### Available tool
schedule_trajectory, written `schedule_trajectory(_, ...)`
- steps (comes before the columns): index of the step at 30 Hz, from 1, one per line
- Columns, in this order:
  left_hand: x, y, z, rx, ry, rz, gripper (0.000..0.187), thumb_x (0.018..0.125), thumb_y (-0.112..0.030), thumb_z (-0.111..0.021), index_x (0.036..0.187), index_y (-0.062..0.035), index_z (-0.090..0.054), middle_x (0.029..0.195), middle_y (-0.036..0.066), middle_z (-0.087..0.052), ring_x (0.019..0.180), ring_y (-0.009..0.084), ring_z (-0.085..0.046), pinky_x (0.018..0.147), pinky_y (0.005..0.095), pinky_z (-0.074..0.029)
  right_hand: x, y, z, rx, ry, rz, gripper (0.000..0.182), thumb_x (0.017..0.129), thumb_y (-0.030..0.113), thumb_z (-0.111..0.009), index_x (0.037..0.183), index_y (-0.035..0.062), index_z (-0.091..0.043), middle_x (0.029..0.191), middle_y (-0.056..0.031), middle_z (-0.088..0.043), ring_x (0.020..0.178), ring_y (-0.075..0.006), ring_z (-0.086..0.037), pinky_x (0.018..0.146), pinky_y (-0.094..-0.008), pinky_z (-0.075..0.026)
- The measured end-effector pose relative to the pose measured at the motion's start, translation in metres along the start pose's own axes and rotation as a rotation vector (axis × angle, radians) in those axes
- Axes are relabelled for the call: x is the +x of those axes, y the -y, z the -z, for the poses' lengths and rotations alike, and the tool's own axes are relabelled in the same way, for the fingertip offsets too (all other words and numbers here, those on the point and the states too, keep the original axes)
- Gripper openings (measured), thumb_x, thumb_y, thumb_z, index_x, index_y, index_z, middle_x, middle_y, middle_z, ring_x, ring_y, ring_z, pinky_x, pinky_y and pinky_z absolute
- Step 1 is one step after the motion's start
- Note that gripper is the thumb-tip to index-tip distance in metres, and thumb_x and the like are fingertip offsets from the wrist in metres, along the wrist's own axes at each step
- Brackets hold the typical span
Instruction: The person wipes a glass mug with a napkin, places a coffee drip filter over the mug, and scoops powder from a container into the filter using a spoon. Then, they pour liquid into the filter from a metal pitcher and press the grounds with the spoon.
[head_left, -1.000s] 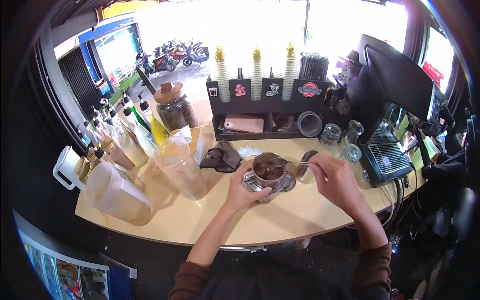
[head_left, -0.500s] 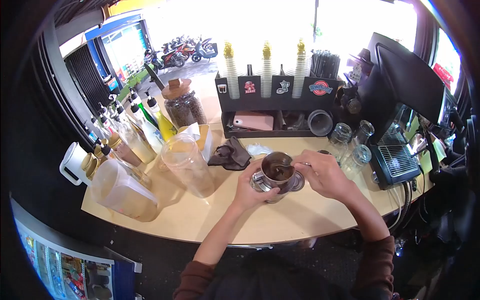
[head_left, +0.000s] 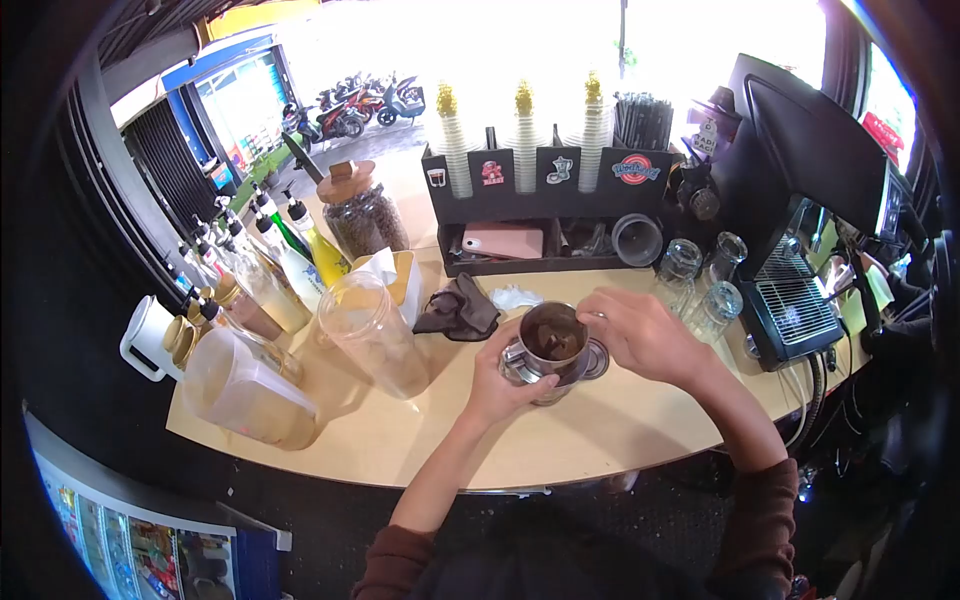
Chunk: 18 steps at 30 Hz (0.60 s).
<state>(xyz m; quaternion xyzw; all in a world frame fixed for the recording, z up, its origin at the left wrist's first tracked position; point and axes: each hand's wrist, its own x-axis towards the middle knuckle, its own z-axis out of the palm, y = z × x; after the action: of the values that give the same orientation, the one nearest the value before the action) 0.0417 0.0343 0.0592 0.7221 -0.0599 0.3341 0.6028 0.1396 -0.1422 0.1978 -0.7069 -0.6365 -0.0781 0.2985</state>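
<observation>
Pale counter [head_left: 640, 430] before a bright opening: metal cup held in the left hand

Parked motorbikes [head_left: 355, 105] were visible outside, far beyond the metal cup [head_left: 553, 362]. That cup was near the middle of the counter, mouth upward, with dark brown contents [head_left: 555, 338] inside. Fingers of the left hand [head_left: 500, 388] were clamped around its side, thumb across the front. Fingers of the right hand [head_left: 645, 335] were together at the cup's right rim, pinched on a spoon [head_left: 597, 315] that was largely hidden; the position of its far end could not be determined.

Just right of the cup lay a round metal disc [head_left: 598, 360]. To the cup's left were a crumpled dark cloth [head_left: 458, 308] and, farther left, a tall clear container [head_left: 375, 340]. Behind the cup stood a black organizer [head_left: 550, 208] bearing stacked cups [head_left: 525, 150] and a pink phone [head_left: 505, 240]. Clear glasses [head_left: 680, 265] stood behind the cup and to its right.
</observation>
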Motion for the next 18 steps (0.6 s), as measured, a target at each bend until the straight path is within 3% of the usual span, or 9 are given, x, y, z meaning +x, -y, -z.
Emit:
schedule_trajectory(3,0.0001,0.0021,0.0004,-0.002,0.008,0.004,0.07,0.059,-0.016,-0.082,0.12,-0.0004,-0.054,0.116,0.011,-0.058,0.109,0.0211,-0.055,0.096,0.0343,-0.042,0.0021,-0.0006,-0.0009,0.211,0.061,0.047,0.011,0.089,0.01,-0.055,0.094,0.0007,-0.055,0.084,-0.0164,-0.06,0.077,-0.0374,-0.058,0.065,-0.0444,-0.047)
schedule_trajectory(6,-0.0012,0.0016,0.0001,0.026,0.0,0.009,0.069,0.059,-0.016,-0.082,0.12,-0.0005,-0.054,0.116,0.011,-0.058,0.109,0.0209,-0.055,0.096,0.0342,-0.042,0.003,-0.0028,-0.002,0.066,-0.032,0.008,0.012,0.089,0.011,-0.055,0.094,0.0,-0.055,0.084,-0.0173,-0.06,0.078,-0.0381,-0.058,0.066,-0.0441,-0.046)
schedule_trajectory(9,-0.001,0.003,0.001,0.051,0.003,-0.011,0.069,0.059,-0.016,-0.082,0.12,-0.0005,-0.053,0.116,0.012,-0.058,0.109,0.0209,-0.055,0.096,0.0342,-0.042,0.0039,-0.0034,-0.0048,0.212,-0.009,0.012,0.012,0.089,0.011,-0.055,0.093,-0.0001,-0.056,0.083,-0.0168,-0.06,0.078,-0.0376,-0.058,0.067,-0.0438,-0.047)
schedule_trajectory(13,-0.0016,0.0013,-0.0017,0.024,-0.007,0.001,0.07,0.059,-0.016,-0.082,0.121,-0.0002,-0.052,0.115,0.012,-0.058,0.109,0.021,-0.055,0.095,0.0343,-0.043,0.0011,0.0,-0.0011,0.074,0.022,-0.051,0.013,0.089,0.011,-0.055,0.094,-0.001,-0.056,0.083,-0.0172,-0.059,0.079,-0.0368,-0.058,0.07,-0.0431,-0.048)
schedule_trajectory(15,-0.0015,0.0004,-0.001,0.03,-0.004,0.003,0.07,0.059,-0.016,-0.082,0.121,-0.0003,-0.052,0.115,0.012,-0.058,0.108,0.021,-0.055,0.095,0.0343,-0.043,0.0002,-0.005,-0.0075,0.111,-0.033,0.116,0.013,0.087,0.01,-0.056,0.094,-0.0004,-0.056,0.086,-0.0156,-0.06,0.081,-0.0351,-0.059,0.07,-0.0424,-0.049)
schedule_trajectory(18,-0.0017,0.0036,-0.0009,0.038,-0.009,0.012,0.07,0.059,-0.016,-0.082,0.121,-0.0003,-0.052,0.115,0.012,-0.058,0.108,0.0212,-0.056,0.095,0.0344,-0.043,-0.0044,-0.0026,-0.0018,0.015,-0.03,0.132,0.013,0.085,0.008,-0.057,0.095,-0.0004,-0.057,0.09,-0.0138,-0.06,0.082,-0.0334,-0.059,0.072,-0.0405,-0.05)
